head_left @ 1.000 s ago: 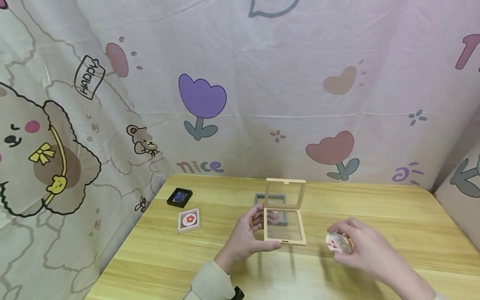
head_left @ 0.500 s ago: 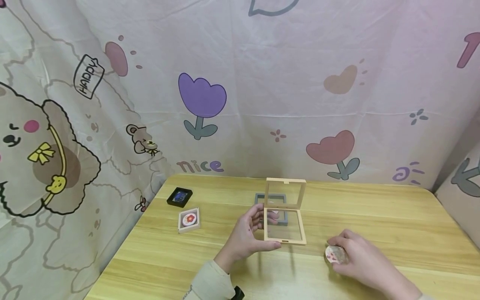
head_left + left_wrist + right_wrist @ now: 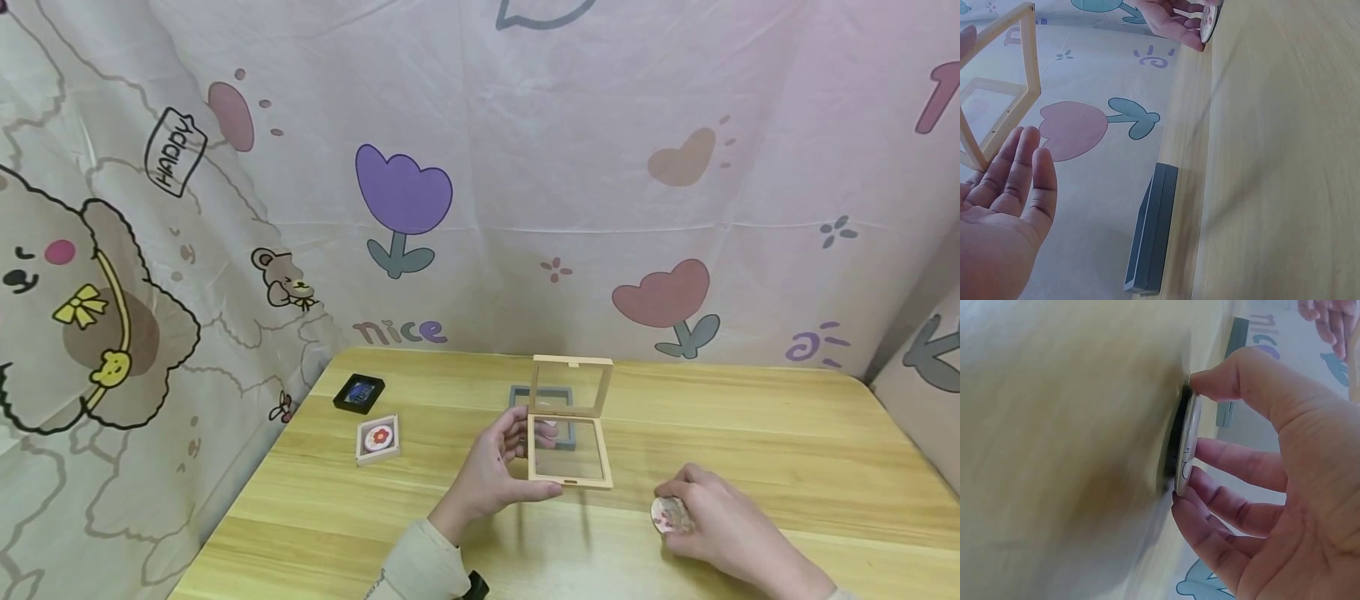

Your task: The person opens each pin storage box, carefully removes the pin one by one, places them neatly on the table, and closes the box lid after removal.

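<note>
"What's at the far left of the surface (image 3: 300,500)?"

"A black frame (image 3: 349,407) with a blue item (image 3: 361,392) inside. Just to its right and nearer is a pale pink frame (image 3: 378,457), holding a round badge with a red flower (image 3: 378,437)."

"And next along?"

"A light sleeve (image 3: 427,567) at the near edge, then the left hand (image 3: 489,477). It grips a hinged wooden frame (image 3: 588,485) by its left side, raised above the surface. The thumb lies at the near left corner, and the other fingers reach behind, loosely spread in the left wrist view."

"Is that frame open?"

"Yes, one half tips up at the far side, and both halves have clear panes. Beyond it a grey-blue frame (image 3: 542,390) lies on the surface, partly seen through the panes."

"Then the right?"

"A patterned disc (image 3: 672,516), well apart from the wooden frame. The fingers of the right hand (image 3: 720,521) pinch it by its rim, low over the surface. I can't tell whether its edge touches down."

"Behind everything?"

"A patterned cloth (image 3: 495,275) with flowers and hearts."
</note>
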Demonstrator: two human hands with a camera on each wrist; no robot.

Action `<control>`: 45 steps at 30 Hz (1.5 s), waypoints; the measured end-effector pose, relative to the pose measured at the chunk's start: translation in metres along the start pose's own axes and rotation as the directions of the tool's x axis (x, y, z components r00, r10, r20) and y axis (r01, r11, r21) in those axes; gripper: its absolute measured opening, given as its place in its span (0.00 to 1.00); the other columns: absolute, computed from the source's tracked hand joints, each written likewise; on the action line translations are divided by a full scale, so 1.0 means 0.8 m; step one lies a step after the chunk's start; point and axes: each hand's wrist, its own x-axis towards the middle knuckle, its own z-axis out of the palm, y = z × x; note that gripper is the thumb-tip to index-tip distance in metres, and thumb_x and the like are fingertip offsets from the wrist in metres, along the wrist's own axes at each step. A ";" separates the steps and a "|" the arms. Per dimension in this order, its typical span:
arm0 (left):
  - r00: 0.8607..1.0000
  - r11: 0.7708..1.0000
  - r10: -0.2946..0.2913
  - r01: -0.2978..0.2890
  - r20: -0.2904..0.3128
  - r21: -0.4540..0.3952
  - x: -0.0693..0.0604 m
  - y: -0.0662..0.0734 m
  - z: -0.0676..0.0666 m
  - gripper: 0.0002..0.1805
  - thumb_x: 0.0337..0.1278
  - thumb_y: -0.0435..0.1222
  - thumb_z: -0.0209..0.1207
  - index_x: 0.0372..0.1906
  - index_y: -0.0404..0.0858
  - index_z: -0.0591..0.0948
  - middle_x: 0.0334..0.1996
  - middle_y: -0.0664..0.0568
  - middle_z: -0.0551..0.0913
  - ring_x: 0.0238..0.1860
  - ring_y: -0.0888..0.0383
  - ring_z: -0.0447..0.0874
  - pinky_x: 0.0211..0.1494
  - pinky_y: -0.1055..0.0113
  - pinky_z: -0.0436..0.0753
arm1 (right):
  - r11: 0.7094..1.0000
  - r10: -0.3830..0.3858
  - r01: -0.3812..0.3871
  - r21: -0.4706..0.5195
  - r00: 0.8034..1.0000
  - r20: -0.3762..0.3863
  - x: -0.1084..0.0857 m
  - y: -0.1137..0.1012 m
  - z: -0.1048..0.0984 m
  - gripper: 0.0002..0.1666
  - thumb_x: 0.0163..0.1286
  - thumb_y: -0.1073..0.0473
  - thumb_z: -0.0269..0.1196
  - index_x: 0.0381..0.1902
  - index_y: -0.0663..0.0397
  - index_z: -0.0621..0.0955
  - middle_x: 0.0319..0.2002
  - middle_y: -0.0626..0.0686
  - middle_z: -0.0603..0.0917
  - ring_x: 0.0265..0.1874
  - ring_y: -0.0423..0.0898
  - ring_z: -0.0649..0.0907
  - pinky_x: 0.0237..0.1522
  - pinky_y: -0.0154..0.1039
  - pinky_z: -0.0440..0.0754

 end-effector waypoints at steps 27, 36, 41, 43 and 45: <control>1.000 1.000 -0.011 0.012 -0.004 0.026 0.000 0.001 0.001 0.47 0.46 0.32 0.81 0.73 0.39 0.71 0.65 0.34 0.82 0.61 0.45 0.87 0.68 0.55 0.86 | 0.997 -0.071 0.071 0.035 0.997 -0.006 -0.009 -0.003 0.003 0.27 0.41 0.54 0.82 0.44 0.45 0.90 0.38 0.35 0.78 0.34 0.29 0.75 0.34 0.31 0.80; 1.000 0.999 -0.014 0.014 0.000 0.032 0.000 0.001 0.001 0.47 0.46 0.33 0.81 0.73 0.39 0.71 0.64 0.40 0.83 0.60 0.49 0.87 0.68 0.56 0.86 | 0.994 -0.102 0.103 0.047 0.995 -0.022 -0.011 -0.002 0.002 0.29 0.42 0.52 0.83 0.46 0.48 0.90 0.38 0.36 0.77 0.35 0.29 0.74 0.35 0.32 0.80; 1.000 1.000 -0.005 0.005 0.005 0.029 0.000 0.000 0.000 0.47 0.46 0.33 0.81 0.73 0.39 0.71 0.65 0.36 0.82 0.60 0.51 0.87 0.67 0.57 0.86 | 0.994 -0.092 0.093 0.058 0.996 -0.013 -0.011 -0.003 -0.003 0.27 0.44 0.50 0.84 0.45 0.45 0.89 0.39 0.37 0.78 0.35 0.29 0.76 0.35 0.32 0.82; 1.000 1.000 0.000 0.000 0.006 0.028 0.000 0.000 0.000 0.47 0.46 0.33 0.81 0.73 0.39 0.71 0.65 0.33 0.82 0.60 0.51 0.87 0.67 0.56 0.86 | 0.994 -0.087 0.087 0.063 0.996 0.001 -0.011 -0.002 -0.006 0.25 0.48 0.48 0.84 0.45 0.44 0.89 0.40 0.37 0.79 0.36 0.30 0.76 0.37 0.32 0.83; 1.000 1.000 0.004 -0.004 0.008 0.026 0.000 0.001 0.000 0.47 0.47 0.33 0.81 0.73 0.38 0.71 0.65 0.31 0.81 0.59 0.51 0.87 0.67 0.56 0.86 | 0.993 -0.095 0.095 0.077 0.995 0.006 -0.010 0.000 -0.010 0.25 0.52 0.46 0.83 0.46 0.44 0.89 0.41 0.37 0.79 0.37 0.31 0.78 0.39 0.35 0.85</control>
